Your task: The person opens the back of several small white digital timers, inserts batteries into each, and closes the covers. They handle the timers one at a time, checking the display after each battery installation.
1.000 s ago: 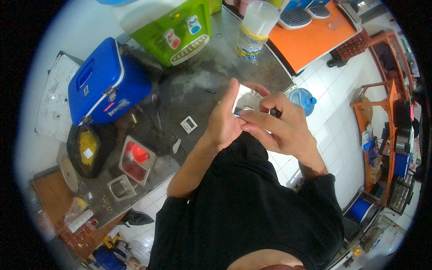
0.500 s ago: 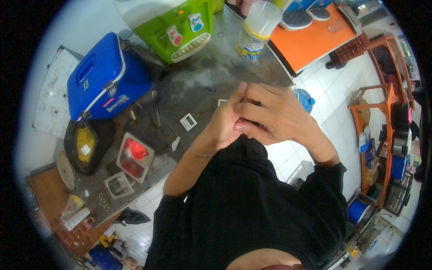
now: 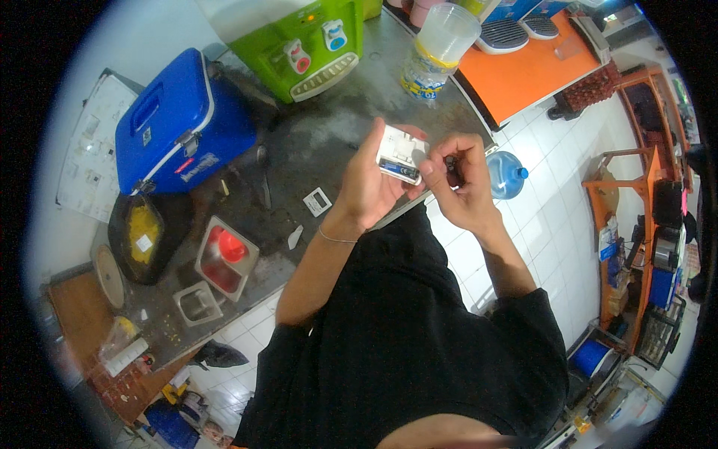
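In my left hand (image 3: 364, 183) lies a small white device (image 3: 402, 144), its back turned up. Its battery compartment is uncovered, and a dark blue battery (image 3: 399, 170) sits along the lower edge. My right hand (image 3: 465, 179) is at the device's right side, with thumb and fingers curled inward. Those fingertips are pinched together, but whatever is between them cannot be made out. A white rectangular frame-like piece (image 3: 317, 202) rests on the dark grey counter (image 3: 299, 157), left of my hands.
A blue cooler box (image 3: 168, 127) and a green water dispenser (image 3: 299, 56) stand on the counter. Metal trays (image 3: 250, 273) and a spoon (image 3: 265, 183) lie to the left. A clear plastic container (image 3: 441, 45) stands at the back, and a blue water bottle (image 3: 506, 176) is beyond the counter's right edge.
My hands were closed together and hid what was between them. Now they have parted, and the white device with its battery shows in my left hand. My right hand has moved lower.
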Tool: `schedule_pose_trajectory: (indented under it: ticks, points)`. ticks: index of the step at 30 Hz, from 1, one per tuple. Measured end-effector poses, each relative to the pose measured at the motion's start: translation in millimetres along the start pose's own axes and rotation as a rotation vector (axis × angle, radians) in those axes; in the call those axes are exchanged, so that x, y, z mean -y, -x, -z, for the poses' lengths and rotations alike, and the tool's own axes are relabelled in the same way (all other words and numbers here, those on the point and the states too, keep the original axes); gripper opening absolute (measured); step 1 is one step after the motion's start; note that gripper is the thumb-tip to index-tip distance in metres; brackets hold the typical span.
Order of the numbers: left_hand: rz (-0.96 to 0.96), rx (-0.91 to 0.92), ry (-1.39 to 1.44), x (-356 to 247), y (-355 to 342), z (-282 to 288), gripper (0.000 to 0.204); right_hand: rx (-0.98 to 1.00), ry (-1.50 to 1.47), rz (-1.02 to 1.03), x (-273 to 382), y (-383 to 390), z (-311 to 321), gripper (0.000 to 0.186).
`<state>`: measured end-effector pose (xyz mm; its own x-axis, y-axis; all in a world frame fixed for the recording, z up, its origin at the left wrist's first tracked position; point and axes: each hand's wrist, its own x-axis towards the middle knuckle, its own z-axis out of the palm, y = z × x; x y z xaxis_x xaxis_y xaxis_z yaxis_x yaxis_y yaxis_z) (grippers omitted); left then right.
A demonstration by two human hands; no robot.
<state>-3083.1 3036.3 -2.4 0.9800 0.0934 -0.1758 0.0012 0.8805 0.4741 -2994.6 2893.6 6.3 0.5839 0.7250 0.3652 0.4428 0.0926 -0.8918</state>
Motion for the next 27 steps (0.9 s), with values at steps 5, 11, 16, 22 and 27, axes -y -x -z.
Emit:
schedule_pose_trajectory:
  ticks: [5, 11, 16, 22, 27]
  points:
    - [-0.237, -0.542, -1.034, 20.4, -39.4, 71.3, 0.050, -0.214, 0.012, -0.199, -53.3, 8.2, -9.0, 0.024]
    - [-0.292, -0.772, -1.921, 31.9, -75.9, 223.9, 0.056, -0.009, -0.012, -0.932, -153.7, 86.1, 4.3, 0.038]
    - [-0.090, -0.190, 0.159, 1.1, -38.0, 191.8, 0.056, 0.134, 0.303, -1.345, -199.3, 234.3, -0.6, 0.050]
    - [-0.193, 0.223, 0.091, -20.5, -21.4, 28.7, 0.056, -0.001, -0.585, -1.400, -281.5, 317.2, -14.5, 0.057]
    - [-0.318, 0.350, -0.149, -25.0, -14.5, -33.7, 0.060, -0.051, -0.607, -1.606, -270.6, 283.6, -0.1, 0.053]
